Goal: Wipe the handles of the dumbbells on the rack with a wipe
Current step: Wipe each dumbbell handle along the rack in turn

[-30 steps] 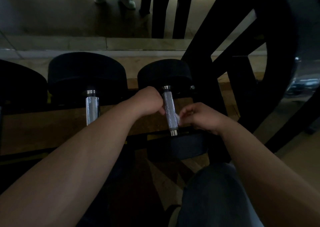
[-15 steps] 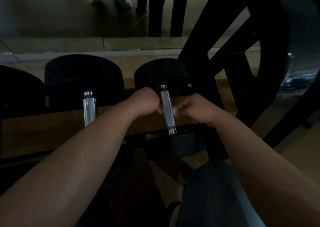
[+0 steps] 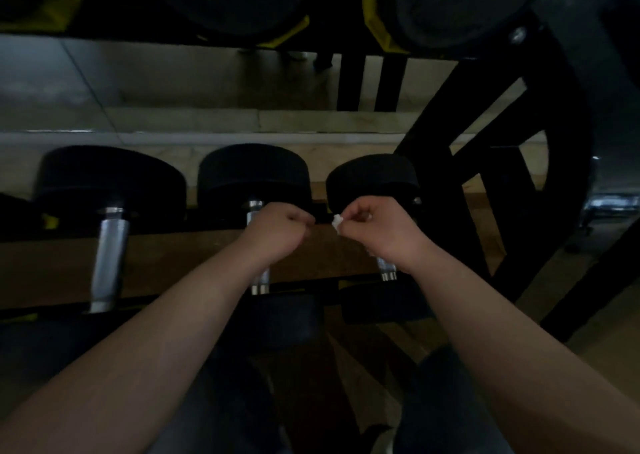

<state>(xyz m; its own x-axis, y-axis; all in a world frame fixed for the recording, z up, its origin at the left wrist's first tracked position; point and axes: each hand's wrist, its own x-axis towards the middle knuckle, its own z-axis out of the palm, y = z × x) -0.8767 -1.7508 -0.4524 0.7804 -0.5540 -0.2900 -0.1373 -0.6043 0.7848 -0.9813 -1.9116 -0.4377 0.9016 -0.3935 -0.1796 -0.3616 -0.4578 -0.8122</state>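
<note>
Three black dumbbells with knurled steel handles lie side by side on the lower rack shelf: the left dumbbell (image 3: 110, 256), the middle dumbbell (image 3: 254, 173) and the right dumbbell (image 3: 372, 180). My right hand (image 3: 379, 232) pinches a small crumpled white wipe (image 3: 336, 224) and covers most of the right handle, whose lower end (image 3: 387, 272) shows. My left hand (image 3: 278, 230) is a closed fist in front of the middle handle, a short gap from the wipe. Whether it touches that handle is hidden.
The black rack frame (image 3: 519, 211) rises at the right. Larger dark weights on yellow cradles (image 3: 242, 0) sit on the shelf above. A mirror strip and pale floor lie behind the rack. My knee (image 3: 446, 401) is low at the right.
The view has swung up and left, bringing a third dumbbell and the upper shelf into sight. My hands have come off the sides of the right handle, and my left fist now sits over the middle one.
</note>
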